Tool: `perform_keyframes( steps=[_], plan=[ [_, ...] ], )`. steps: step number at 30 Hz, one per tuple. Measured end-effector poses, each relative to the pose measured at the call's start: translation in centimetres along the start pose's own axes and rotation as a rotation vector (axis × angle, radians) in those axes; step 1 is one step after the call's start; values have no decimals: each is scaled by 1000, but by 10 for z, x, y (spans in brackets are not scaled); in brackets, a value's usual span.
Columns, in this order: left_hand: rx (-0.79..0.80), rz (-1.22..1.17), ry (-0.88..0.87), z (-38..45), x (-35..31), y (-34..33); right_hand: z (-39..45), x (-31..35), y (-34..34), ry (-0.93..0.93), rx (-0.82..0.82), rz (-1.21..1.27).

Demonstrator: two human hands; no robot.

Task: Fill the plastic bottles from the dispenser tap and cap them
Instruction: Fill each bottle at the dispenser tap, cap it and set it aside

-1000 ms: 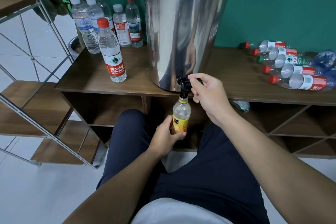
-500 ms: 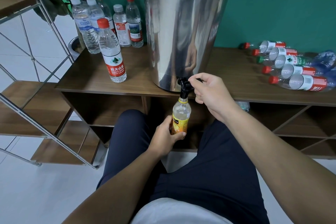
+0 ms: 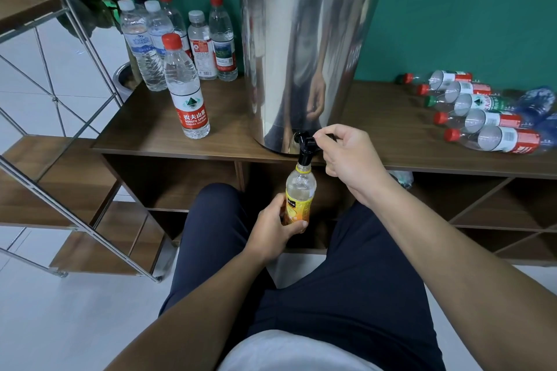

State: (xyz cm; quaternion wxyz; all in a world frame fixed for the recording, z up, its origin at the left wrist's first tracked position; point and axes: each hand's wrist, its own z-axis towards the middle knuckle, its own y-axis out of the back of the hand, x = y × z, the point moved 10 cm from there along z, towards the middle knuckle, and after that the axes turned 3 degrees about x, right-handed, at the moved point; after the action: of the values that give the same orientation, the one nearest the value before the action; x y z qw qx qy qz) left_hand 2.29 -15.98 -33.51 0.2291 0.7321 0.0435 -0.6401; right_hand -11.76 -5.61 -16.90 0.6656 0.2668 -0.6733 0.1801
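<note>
A tall steel dispenser (image 3: 307, 63) stands on the wooden shelf top (image 3: 144, 126), its black tap (image 3: 305, 144) hanging over the front edge. My left hand (image 3: 272, 227) grips a small yellow-labelled plastic bottle (image 3: 299, 193) upright, with its open neck right under the tap spout. My right hand (image 3: 349, 156) pinches the tap's black lever from the right side. The bottle looks clear in its upper part; the water level is hidden by the label and my fingers.
Several capped upright water bottles (image 3: 185, 84) stand left of the dispenser. Several capped bottles (image 3: 482, 117) lie on their sides at the right. A metal-framed rack (image 3: 69, 159) is at the left. My dark-trousered legs (image 3: 346, 280) are below.
My right hand has shifted slightly up and right on the tap lever. The bottle and left hand stay in place.
</note>
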Motion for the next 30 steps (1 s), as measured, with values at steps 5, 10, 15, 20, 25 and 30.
perform_keyframes(
  steps=[5,10,15,20,25,30],
  plan=[
    [-6,2,-2,0,1,0,-1,-1,2,5,-22,-8],
    [-1,-4,1,-1,0,0,-2,6,6,60,-59,-120],
    [-1,-13,8,0,0,0,-1,6,7,54,-63,-120],
    [0,-14,9,0,1,0,-3,21,7,116,-87,-210],
    [4,-19,12,-1,0,-1,-8,55,1,319,-136,-473],
    [-2,-14,11,0,1,2,-24,74,-20,487,-106,-580]
  ],
)
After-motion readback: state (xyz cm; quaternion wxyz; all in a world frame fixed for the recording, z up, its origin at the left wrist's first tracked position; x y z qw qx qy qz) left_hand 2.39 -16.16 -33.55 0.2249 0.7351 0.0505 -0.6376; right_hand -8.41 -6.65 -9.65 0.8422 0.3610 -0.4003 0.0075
